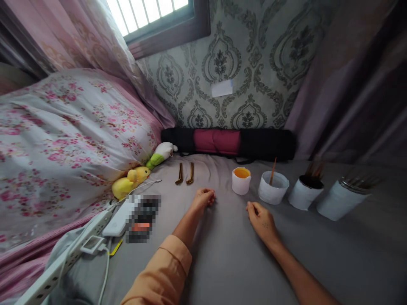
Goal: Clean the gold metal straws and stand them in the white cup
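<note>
My left hand rests on the grey sheet with its fingers curled closed, and no object shows in it. Beyond it lie two small bundles of thin, bent brown-gold sticks, a left bundle and a right bundle. My right hand is also curled closed on the sheet, with nothing visible in its fingers. Nearest to it stand a white-wrapped cup with a yellow-orange inside and a wider white-wrapped tub with one thin stick leaning in it. Neither hand touches these containers.
Farther right stand a white-wrapped can and a larger tilted-looking can, both holding thin sticks. A black and maroon roll lies along the wall. At left are a yellow plush toy, a power strip and a white power bank.
</note>
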A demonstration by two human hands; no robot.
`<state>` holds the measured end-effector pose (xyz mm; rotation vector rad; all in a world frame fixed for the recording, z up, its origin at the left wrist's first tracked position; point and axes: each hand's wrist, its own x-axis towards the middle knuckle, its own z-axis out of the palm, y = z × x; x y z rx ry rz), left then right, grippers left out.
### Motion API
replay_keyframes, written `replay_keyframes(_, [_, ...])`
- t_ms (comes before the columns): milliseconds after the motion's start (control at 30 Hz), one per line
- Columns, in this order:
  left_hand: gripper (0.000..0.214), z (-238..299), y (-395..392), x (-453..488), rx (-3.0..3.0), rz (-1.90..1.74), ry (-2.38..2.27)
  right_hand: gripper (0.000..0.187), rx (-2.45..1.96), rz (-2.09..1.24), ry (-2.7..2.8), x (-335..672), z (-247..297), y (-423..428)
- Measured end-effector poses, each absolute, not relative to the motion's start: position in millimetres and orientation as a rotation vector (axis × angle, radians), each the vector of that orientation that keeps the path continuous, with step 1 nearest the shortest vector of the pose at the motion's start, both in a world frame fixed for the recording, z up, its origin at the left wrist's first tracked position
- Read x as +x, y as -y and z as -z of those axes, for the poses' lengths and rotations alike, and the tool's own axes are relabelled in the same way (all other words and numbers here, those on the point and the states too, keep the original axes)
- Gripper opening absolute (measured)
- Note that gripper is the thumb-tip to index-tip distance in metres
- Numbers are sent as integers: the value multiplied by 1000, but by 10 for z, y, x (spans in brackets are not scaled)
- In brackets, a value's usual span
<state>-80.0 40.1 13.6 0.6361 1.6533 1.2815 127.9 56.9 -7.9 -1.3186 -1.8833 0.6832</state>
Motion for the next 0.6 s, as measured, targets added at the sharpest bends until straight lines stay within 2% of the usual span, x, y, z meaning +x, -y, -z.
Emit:
replay_keyframes(433, [15,-326,-561,-1544,937,-1098,-2405,47,-1316,-689,1900,1282,102,-572])
replay_keyframes(600, [19,-397,-616,-1738,1010,-994,-2546,44,-1329,-679,1895,1276,124,-581])
